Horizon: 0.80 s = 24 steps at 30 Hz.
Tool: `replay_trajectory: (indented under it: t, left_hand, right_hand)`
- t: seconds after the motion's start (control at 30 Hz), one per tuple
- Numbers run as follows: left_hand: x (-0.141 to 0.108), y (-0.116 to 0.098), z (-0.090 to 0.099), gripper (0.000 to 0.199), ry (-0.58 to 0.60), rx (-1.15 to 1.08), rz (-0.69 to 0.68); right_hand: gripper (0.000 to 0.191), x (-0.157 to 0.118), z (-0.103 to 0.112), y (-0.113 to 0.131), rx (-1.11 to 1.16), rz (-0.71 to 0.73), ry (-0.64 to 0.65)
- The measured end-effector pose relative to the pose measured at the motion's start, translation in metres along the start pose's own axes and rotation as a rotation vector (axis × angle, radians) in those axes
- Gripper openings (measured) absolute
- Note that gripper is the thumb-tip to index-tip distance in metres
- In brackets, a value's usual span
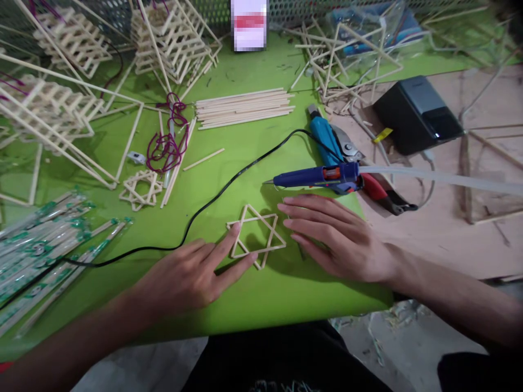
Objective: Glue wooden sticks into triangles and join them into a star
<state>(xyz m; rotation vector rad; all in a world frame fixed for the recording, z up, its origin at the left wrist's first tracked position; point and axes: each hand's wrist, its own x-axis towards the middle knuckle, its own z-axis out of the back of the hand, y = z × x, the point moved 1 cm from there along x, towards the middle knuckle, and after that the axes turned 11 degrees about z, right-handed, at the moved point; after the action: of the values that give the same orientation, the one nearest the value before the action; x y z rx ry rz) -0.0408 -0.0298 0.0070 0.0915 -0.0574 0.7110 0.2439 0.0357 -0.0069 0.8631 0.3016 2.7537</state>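
A six-pointed star of thin wooden sticks (267, 249) lies flat on the green table near its front edge. My left hand (196, 272) rests at the star's left side, with the index finger and thumb spread and their tips on its sticks. To the right of the star, my right hand (335, 234) is held palm down with its fingers stretched out, apart from the star. Something thin and dark shows partly under its fingers; I cannot make out what. Just beyond the right hand lies a blue glue gun (306, 177), its nozzle pointing left and a clear glue stick in its back.
Behind are a bundle of sticks (245, 109), purple string (167, 147) and a small star frame (141, 190). Stacked stick structures (171, 43) fill the back left; wrapped sticks (44, 245) lie front left. Pruning shears (371, 185) and a black box (419, 114) sit right. A black cord (229, 182) crosses the table.
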Motion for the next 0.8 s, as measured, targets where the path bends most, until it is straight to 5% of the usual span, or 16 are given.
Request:
replay_trajectory:
  t: [0.27, 0.8]
  left_hand:
    - [-0.0014, -0.0008, -0.0008, 0.054, -0.006, 0.018, -0.01]
    - [-0.0023, -0.0015, -0.0007, 0.057, -0.016, 0.032, -0.006]
  right_hand:
    - [0.031, 0.002, -0.003, 0.0006, 0.01, 0.14, 0.202]
    - [0.032, 0.0013, -0.0035, 0.0027, -0.021, 0.209, 0.224]
